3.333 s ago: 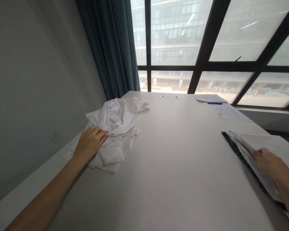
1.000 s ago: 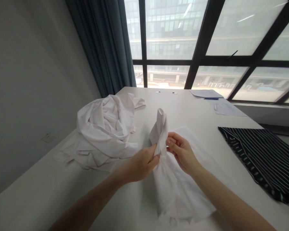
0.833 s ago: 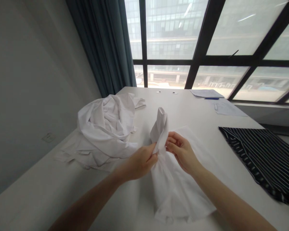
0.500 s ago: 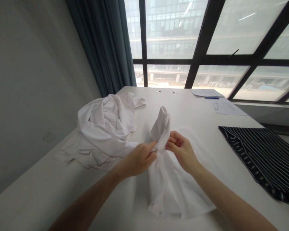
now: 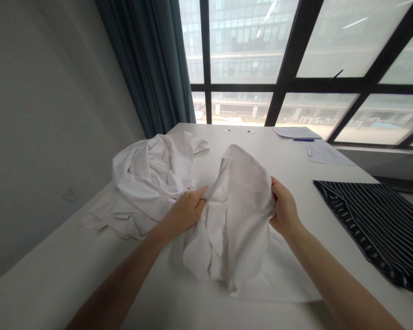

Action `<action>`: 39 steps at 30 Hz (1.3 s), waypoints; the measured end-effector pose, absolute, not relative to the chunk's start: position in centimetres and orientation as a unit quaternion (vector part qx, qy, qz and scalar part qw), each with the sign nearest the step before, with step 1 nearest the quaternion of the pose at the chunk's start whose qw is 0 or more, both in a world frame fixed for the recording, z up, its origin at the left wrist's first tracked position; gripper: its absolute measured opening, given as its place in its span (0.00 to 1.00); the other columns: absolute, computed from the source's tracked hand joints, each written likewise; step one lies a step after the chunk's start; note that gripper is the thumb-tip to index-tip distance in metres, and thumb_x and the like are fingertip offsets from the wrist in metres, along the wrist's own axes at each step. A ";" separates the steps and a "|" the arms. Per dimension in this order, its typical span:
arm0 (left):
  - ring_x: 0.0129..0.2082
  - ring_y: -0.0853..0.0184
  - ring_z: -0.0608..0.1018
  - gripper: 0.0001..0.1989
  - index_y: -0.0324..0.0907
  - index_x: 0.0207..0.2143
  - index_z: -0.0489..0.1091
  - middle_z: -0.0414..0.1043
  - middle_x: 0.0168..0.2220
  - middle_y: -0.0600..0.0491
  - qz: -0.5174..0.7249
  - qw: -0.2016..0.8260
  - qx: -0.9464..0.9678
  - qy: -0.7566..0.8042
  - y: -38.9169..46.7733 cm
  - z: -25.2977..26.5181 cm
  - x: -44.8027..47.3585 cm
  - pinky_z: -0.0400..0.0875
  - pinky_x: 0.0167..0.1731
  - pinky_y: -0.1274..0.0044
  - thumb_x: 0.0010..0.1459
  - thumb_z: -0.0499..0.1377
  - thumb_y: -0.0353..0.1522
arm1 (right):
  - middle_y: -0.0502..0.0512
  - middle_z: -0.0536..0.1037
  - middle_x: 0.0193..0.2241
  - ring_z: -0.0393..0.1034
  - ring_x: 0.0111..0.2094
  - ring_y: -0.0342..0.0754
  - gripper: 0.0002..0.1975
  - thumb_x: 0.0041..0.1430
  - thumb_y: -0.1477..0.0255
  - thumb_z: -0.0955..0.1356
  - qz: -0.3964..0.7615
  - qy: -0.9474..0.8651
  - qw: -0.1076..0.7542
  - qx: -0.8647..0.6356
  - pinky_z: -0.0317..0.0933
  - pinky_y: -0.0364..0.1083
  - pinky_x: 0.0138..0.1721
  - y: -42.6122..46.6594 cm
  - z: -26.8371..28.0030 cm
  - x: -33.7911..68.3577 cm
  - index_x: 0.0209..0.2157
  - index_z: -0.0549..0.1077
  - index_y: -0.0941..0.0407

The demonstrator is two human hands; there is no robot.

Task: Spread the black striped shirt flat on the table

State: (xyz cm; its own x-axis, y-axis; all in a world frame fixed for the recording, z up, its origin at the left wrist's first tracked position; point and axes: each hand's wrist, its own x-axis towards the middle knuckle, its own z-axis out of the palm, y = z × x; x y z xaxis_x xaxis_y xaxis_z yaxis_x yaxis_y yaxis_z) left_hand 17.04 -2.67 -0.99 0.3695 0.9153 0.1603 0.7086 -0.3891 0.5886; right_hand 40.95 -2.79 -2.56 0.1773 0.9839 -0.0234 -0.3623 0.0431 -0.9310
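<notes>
Left hand (image 5: 184, 213) and right hand (image 5: 285, 210) each grip the white cloth (image 5: 236, 215), spread between them

The white garment (image 5: 237, 215) is thin woven cloth, matt, soft and lightly creased. The heap of white clothes (image 5: 151, 178) beside it is the same kind of matt cloth, heavily crumpled. The striped garment (image 5: 371, 224) is dark cloth with fine pale stripes. The worktop (image 5: 72, 275) is smooth, white and faintly sheeny. The sheets (image 5: 325, 155) are matt paper. The curtain (image 5: 151, 64) is heavy matt fabric.
</notes>
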 end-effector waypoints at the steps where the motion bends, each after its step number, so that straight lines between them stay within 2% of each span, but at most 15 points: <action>1: 0.34 0.63 0.76 0.14 0.43 0.33 0.70 0.73 0.28 0.54 0.244 0.211 0.794 0.515 -2.5 -0.9 16.9 0.67 0.38 0.75 0.55 0.46 0.25 | 0.44 0.58 0.17 0.50 0.21 0.43 0.03 0.40 0.73 0.64 0.531 -0.353 0.632 -0.440 0.46 0.42 0.21 -2.5 -2.7 41.2 0.20 0.61 0.53; 9: 0.33 0.63 0.75 0.15 0.41 0.34 0.71 0.73 0.29 0.53 0.279 0.180 0.782 0.528 -1.1 -1.2 15.7 0.66 0.35 0.76 0.54 0.44 0.27 | 0.44 0.58 0.15 0.51 0.20 0.43 0.01 0.40 0.71 0.63 0.501 -0.372 0.629 -0.464 0.46 0.43 0.21 -1.7 -2.5 42.2 0.20 0.64 0.53; 14: 0.30 0.65 0.72 0.13 0.40 0.29 0.69 0.70 0.25 0.56 0.361 0.134 0.744 0.546 -0.5 0.2 13.4 0.63 0.31 0.78 0.52 0.46 0.29 | 0.44 0.55 0.15 0.48 0.19 0.42 0.03 0.41 0.71 0.63 0.370 -0.385 0.677 -0.506 0.42 0.43 0.20 -2.0 0.7 46.5 0.18 0.62 0.53; 16: 0.29 0.66 0.72 0.13 0.40 0.30 0.70 0.70 0.26 0.56 0.374 0.106 0.735 0.556 -0.5 0.8 12.6 0.63 0.31 0.79 0.51 0.46 0.28 | 0.45 0.55 0.15 0.47 0.18 0.42 0.04 0.41 0.71 0.62 0.307 -0.424 0.658 -0.542 0.39 0.44 0.19 -2.4 1.9 48.4 0.17 0.62 0.53; 18: 0.30 0.65 0.73 0.14 0.41 0.33 0.71 0.71 0.27 0.56 0.360 0.078 0.733 0.572 -0.5 1.1 12.2 0.62 0.32 0.78 0.51 0.46 0.28 | 0.46 0.57 0.15 0.48 0.18 0.42 0.05 0.42 0.71 0.61 0.246 -0.483 0.598 -0.591 0.38 0.45 0.20 -2.5 2.5 49.7 0.17 0.64 0.54; 23: 0.39 0.61 0.76 0.17 0.41 0.42 0.71 0.75 0.38 0.51 0.292 0.091 0.761 0.573 0.4 -0.2 11.8 0.66 0.39 0.74 0.57 0.46 0.30 | 0.52 0.67 0.17 0.61 0.23 0.48 0.11 0.51 0.73 0.59 0.010 -0.586 0.378 -0.717 0.51 0.46 0.28 -0.7 0.4 51.1 0.22 0.71 0.56; 26: 0.42 0.60 0.76 0.16 0.40 0.44 0.69 0.75 0.41 0.48 0.281 0.118 0.776 0.552 0.9 -1.3 12.2 0.67 0.44 0.72 0.60 0.44 0.30 | 0.59 0.74 0.24 0.67 0.27 0.53 0.14 0.59 0.73 0.58 -0.072 -0.607 0.204 -0.765 0.54 0.48 0.31 0.6 -1.7 51.2 0.31 0.75 0.57; 28: 0.43 0.60 0.76 0.15 0.40 0.44 0.68 0.74 0.41 0.47 0.283 0.105 0.786 0.540 0.9 -2.0 13.1 0.68 0.45 0.70 0.61 0.44 0.29 | 0.66 0.76 0.31 0.70 0.33 0.57 0.15 0.60 0.73 0.58 -0.105 -0.632 0.143 -0.755 0.57 0.50 0.33 0.8 -2.6 50.7 0.38 0.75 0.59; 29: 0.43 0.60 0.76 0.15 0.40 0.44 0.68 0.74 0.42 0.47 0.287 0.095 0.791 0.532 0.7 -2.3 13.8 0.68 0.45 0.70 0.62 0.44 0.29 | 0.68 0.76 0.36 0.70 0.36 0.59 0.15 0.59 0.74 0.59 -0.120 -0.654 0.138 -0.734 0.58 0.51 0.35 0.6 -2.9 50.1 0.42 0.74 0.61; 32: 0.44 0.62 0.77 0.13 0.41 0.45 0.66 0.74 0.42 0.49 0.305 0.075 0.812 0.492 -0.4 -3.4 16.5 0.69 0.44 0.72 0.63 0.44 0.27 | 0.68 0.73 0.49 0.67 0.49 0.62 0.22 0.55 0.75 0.63 -0.095 -0.757 0.176 -0.622 0.59 0.56 0.47 -0.9 -2.9 46.8 0.52 0.69 0.59; 35: 0.42 0.65 0.78 0.12 0.42 0.46 0.65 0.75 0.41 0.51 0.308 0.052 0.835 0.453 -1.4 -4.2 18.6 0.70 0.41 0.75 0.65 0.46 0.26 | 0.62 0.72 0.54 0.64 0.55 0.56 0.25 0.56 0.72 0.64 0.066 -0.856 0.194 -0.475 0.56 0.53 0.54 -2.8 -2.8 42.4 0.57 0.64 0.55; 37: 0.39 0.66 0.78 0.10 0.43 0.46 0.64 0.75 0.39 0.52 0.294 0.011 0.845 0.446 -1.9 -4.4 19.3 0.70 0.39 0.76 0.65 0.47 0.26 | 0.59 0.76 0.47 0.69 0.50 0.53 0.20 0.58 0.73 0.62 0.127 -0.868 0.186 -0.442 0.56 0.51 0.53 -3.5 -3.1 40.2 0.53 0.66 0.56; 39: 0.37 0.65 0.78 0.08 0.43 0.45 0.64 0.75 0.37 0.53 0.265 -0.046 0.852 0.450 -2.2 -4.2 19.4 0.70 0.36 0.75 0.64 0.50 0.26 | 0.57 0.78 0.35 0.72 0.39 0.51 0.13 0.59 0.75 0.60 0.139 -0.850 0.183 -0.474 0.59 0.49 0.45 -3.5 -3.5 39.2 0.43 0.70 0.57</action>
